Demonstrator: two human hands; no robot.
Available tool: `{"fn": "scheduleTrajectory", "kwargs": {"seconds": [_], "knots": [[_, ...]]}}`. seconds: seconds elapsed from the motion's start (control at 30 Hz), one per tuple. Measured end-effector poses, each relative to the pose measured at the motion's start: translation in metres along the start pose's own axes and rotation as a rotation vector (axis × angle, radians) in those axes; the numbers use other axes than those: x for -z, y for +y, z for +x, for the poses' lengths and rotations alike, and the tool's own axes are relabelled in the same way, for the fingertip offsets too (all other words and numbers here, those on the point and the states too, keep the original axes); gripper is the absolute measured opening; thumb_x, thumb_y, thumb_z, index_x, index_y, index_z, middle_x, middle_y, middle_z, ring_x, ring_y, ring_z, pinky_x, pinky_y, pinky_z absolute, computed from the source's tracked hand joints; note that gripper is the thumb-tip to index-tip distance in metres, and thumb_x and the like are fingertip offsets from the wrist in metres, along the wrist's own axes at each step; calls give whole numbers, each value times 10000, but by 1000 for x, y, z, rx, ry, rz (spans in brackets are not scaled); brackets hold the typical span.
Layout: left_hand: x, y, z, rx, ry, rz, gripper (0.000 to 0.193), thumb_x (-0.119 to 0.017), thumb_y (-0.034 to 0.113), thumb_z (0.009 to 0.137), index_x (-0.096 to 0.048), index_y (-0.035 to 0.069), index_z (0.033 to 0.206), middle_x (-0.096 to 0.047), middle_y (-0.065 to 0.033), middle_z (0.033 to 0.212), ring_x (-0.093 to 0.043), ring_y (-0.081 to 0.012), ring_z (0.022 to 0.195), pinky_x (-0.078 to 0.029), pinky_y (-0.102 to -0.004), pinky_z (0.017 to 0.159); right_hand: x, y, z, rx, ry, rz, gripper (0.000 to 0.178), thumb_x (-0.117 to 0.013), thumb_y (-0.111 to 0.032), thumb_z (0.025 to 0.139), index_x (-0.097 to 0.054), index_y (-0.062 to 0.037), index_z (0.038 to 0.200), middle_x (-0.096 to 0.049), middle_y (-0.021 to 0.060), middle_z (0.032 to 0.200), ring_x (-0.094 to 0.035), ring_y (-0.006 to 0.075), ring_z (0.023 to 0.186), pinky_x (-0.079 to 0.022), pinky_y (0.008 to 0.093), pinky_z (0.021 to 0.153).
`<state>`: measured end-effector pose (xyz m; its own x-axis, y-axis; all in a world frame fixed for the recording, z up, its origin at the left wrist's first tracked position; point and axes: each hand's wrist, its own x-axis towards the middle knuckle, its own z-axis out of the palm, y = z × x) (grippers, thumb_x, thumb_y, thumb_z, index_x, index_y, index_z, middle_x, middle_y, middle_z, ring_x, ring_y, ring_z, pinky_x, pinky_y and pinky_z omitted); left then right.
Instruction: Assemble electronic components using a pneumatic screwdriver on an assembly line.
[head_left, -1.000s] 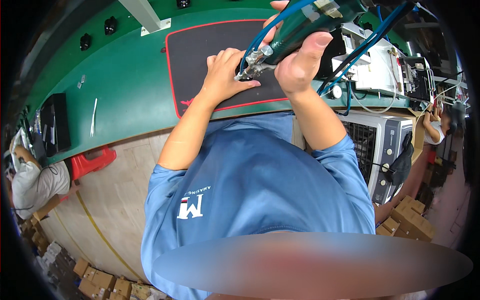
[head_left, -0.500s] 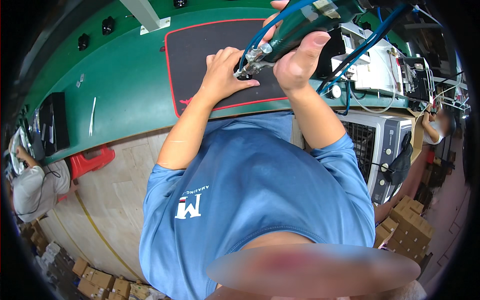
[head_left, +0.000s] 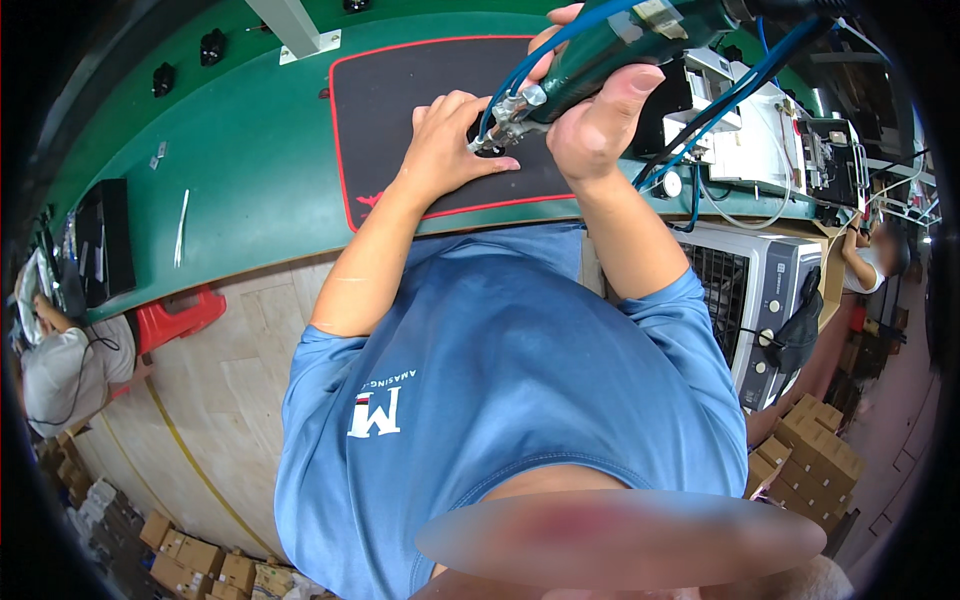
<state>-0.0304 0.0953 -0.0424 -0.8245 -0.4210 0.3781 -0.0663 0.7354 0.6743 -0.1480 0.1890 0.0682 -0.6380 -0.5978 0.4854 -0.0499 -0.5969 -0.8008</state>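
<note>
My right hand (head_left: 588, 130) is wrapped round a thick green power screwdriver (head_left: 600, 70), its thumb stretched along the side. Blue hoses run to the tool, and its metal nose slants down to the left. Under that tip lies a small black part (head_left: 488, 146), mostly hidden by the nose and my fingers. My left hand (head_left: 448, 140) curves round this part, thumb on the near side and fingers on the far side. Both hands are over a black mat (head_left: 380, 110) with a red border.
The mat lies on a green bench (head_left: 240, 170). Several small black pieces (head_left: 212, 47) stand along its far side, near a grey post (head_left: 290, 25). A black tray (head_left: 108, 245) sits at left, white machines (head_left: 765, 135) at right. An air cooler (head_left: 765, 310) stands beside me. Other people work at both sides.
Hands, tool and black part keep almost the same place. The view has shifted very slightly.
</note>
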Motion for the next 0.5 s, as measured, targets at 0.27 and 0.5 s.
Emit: {"fn": "scheduleTrajectory", "kwargs": {"seconds": [0.27,0.5], "knots": [[2,1,1,36,-43,-15,844,-953,508,573,-661,146,1278,-625,-37,1135,-595,-260,1097,-357,-408,954,-13,-5,2,3,173,39,860,-454,-766,960,-515,8,1329,-643,76,874,-606,150,682,-511,275,631],[1,-3,-4,-29,-12,61,871,-944,527,561,-647,145,1285,-618,-35,1185,-576,-245,1129,-351,-407,953,-47,-84,41,75,-13,-5,920,-272,-796,986,-575,26,1268,-607,53,833,-552,118,631,-469,247,577]]}}
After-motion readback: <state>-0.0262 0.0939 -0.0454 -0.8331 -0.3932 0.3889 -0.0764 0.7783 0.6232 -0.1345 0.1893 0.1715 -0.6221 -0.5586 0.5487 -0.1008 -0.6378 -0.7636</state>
